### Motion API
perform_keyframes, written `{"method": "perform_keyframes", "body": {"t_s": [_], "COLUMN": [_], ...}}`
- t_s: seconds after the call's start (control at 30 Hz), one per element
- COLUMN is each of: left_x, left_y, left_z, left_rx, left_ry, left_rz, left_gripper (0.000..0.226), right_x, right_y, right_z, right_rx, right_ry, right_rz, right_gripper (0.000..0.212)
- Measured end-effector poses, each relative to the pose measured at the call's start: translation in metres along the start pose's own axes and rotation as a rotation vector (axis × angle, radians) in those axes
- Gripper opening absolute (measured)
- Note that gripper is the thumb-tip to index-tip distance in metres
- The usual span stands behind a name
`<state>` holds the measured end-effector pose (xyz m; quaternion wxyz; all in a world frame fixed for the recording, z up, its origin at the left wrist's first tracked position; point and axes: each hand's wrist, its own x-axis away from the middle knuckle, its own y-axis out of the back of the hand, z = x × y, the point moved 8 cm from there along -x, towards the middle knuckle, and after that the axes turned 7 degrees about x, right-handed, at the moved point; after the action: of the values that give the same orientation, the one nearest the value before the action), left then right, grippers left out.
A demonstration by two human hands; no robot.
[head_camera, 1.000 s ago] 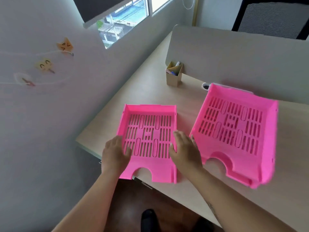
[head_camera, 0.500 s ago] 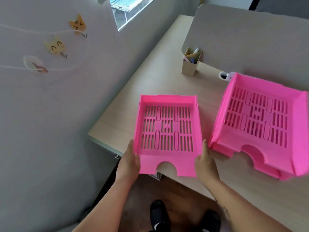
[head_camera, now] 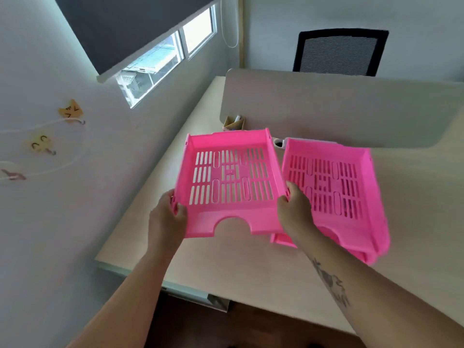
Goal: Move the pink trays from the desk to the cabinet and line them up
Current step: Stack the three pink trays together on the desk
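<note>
Pink tray (head_camera: 229,183), slotted base, half-round notch in the near edge: held clear of the desk (head_camera: 226,262), roughly level, above its left portion; pale desktop shows through the slots

Left hand (head_camera: 167,217): closed on the tray's left wall near the front corner, thumb hooked over the rim, remaining fingers hidden beneath; forearm bare, reaching up from the lower left

Right hand (head_camera: 295,212): clamped on the tray's right wall near the front corner, thumb on the inside of the rim, back of the hand toward the viewer; forearm bare, tattoo on its outer side, reaching in from the lower right

Stacked pink trays (head_camera: 334,194): resting on the desk just to the right of the held tray, partly behind the right hand; at least two edges visible at the front, exact count cannot be told

Grey divider panel (head_camera: 339,109): upright along the desk's far side

Cardboard pen holder (head_camera: 233,123): on the desk by the panel, behind the held tray

Mesh-back office chair (head_camera: 339,54): beyond the panel

Window (head_camera: 165,56) with dark roller blind (head_camera: 125,26): left wall

Cat-face cable clips (head_camera: 70,111): left wall, white cord threaded through
</note>
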<state>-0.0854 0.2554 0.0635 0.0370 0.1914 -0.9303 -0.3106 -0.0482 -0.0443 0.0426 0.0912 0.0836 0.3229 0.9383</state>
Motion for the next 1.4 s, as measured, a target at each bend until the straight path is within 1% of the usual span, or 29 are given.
{"method": "perform_keyframes", "body": {"t_s": [0.1,0.2,0.27,0.37,0.43,0.53,0.67,0.87,1.1,1.27,1.4], "left_x": [0.001,0.009,0.016,0.031,0.035,0.041,0.047,0.041,0.049,0.043,0.034], "left_y": [-0.048,-0.107,-0.143,-0.19,-0.199,-0.218,-0.231,-0.223,-0.223,-0.225,-0.23], "left_z": [-0.056,-0.1,-0.117,-0.13,-0.125,-0.125,-0.127,-0.131,-0.118,-0.111,-0.106], "left_rx": [0.094,0.125,0.12,0.103,0.075,0.044,-0.005,0.02,0.029,0.058,0.058], "left_ry": [-0.072,-0.12,-0.12,-0.084,-0.061,-0.039,-0.04,-0.062,-0.078,-0.095,-0.092], "left_rz": [0.071,0.174,0.229,0.274,0.28,0.28,0.305,0.234,0.335,0.412,0.437], "left_gripper": [0.03,0.034,0.035,0.032,0.03,0.027,0.027,0.034,0.036,0.038,0.031], "right_x": [-0.01,-0.014,-0.017,-0.024,-0.023,-0.029,-0.035,-0.032,-0.02,-0.011,-0.014], "right_y": [0.064,0.122,0.151,0.176,0.173,0.179,0.184,0.178,0.162,0.167,0.166], "right_z": [-0.024,-0.064,-0.095,-0.139,-0.148,-0.163,-0.179,-0.177,-0.181,-0.17,-0.164], "right_rx": [-0.04,-0.042,-0.038,-0.033,-0.038,-0.047,-0.042,-0.074,0.05,0.019,0.022], "right_ry": [-0.023,-0.081,-0.108,-0.154,-0.164,-0.147,-0.134,-0.131,-0.17,-0.22,-0.254], "right_rz": [-0.134,-0.23,-0.275,-0.279,-0.266,-0.255,-0.233,-0.244,-0.231,-0.204,-0.177], "right_gripper": [0.051,0.046,0.046,0.04,0.039,0.044,0.046,0.044,0.046,0.042,0.042]}}
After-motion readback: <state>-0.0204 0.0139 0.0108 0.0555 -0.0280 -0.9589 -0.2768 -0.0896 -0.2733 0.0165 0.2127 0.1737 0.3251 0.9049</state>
